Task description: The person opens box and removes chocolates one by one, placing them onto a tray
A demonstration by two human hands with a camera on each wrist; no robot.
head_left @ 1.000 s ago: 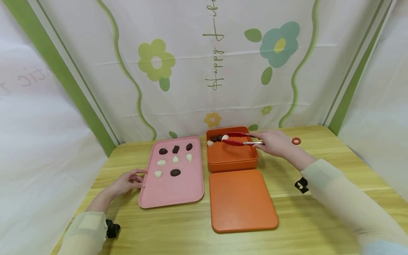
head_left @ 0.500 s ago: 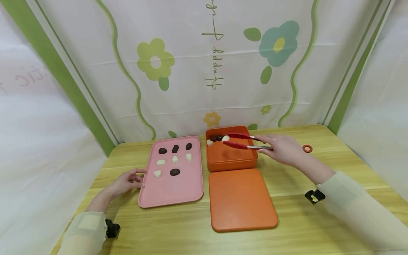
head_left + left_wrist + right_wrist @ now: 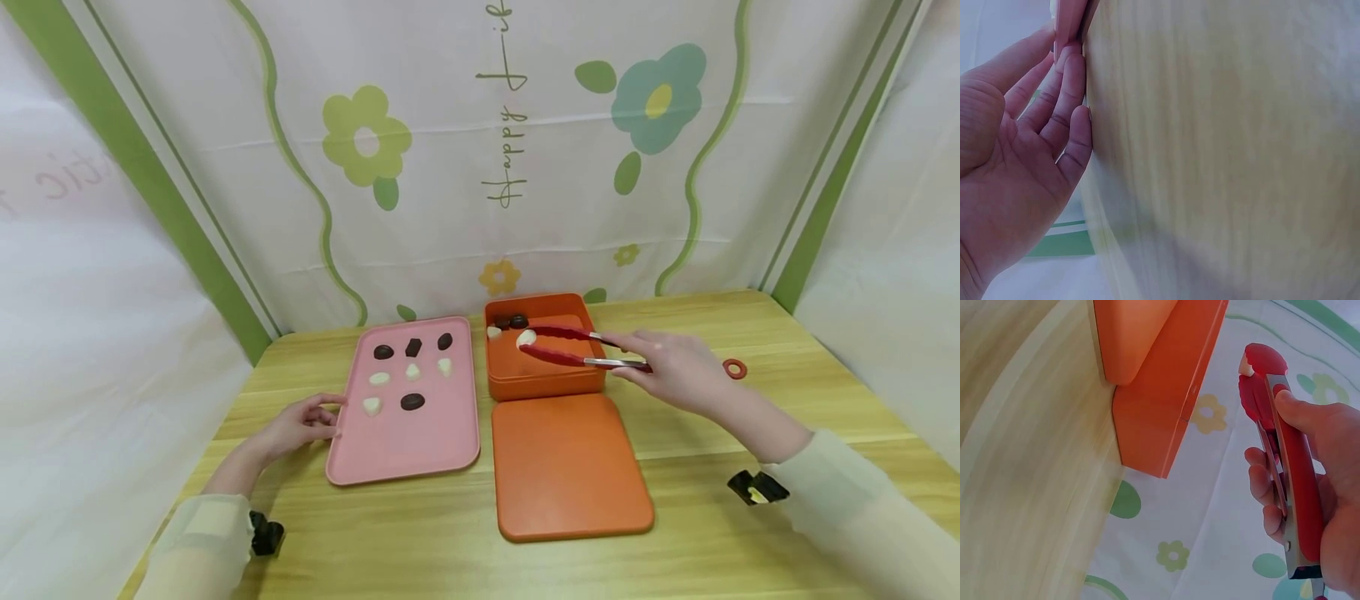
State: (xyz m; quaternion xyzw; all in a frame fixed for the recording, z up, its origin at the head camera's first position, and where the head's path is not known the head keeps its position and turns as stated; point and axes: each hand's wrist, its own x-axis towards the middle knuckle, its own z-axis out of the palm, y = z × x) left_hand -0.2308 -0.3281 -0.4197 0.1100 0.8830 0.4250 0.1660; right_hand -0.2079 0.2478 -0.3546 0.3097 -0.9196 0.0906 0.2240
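My right hand (image 3: 678,371) grips red-and-silver tongs (image 3: 1302,487) by the handle. Their red tips close around a white chocolate-like piece (image 3: 526,338), over the orange box (image 3: 547,389). Inside the box's back left corner lie dark pieces (image 3: 518,321) and another white one (image 3: 493,332). At the pink tray's (image 3: 405,450) left edge, my left hand (image 3: 300,427) touches the rim with relaxed fingertips; the left wrist view shows thumb and fingers (image 3: 1072,78) right at it. Several dark pieces (image 3: 412,402) and white pieces (image 3: 379,378) stand in rows on the tray.
An orange lid (image 3: 573,471) lies flat in front of the box, right of the tray. Behind the right hand the tongs' red ring (image 3: 735,368) sticks out. A white cloth with printed flowers (image 3: 450,183) hangs behind the wooden table (image 3: 405,542).
The right hand has moved right and toward the body, and the tongs' tips with the white piece have shifted slightly forward in the box. The left hand and tray have not visibly moved.
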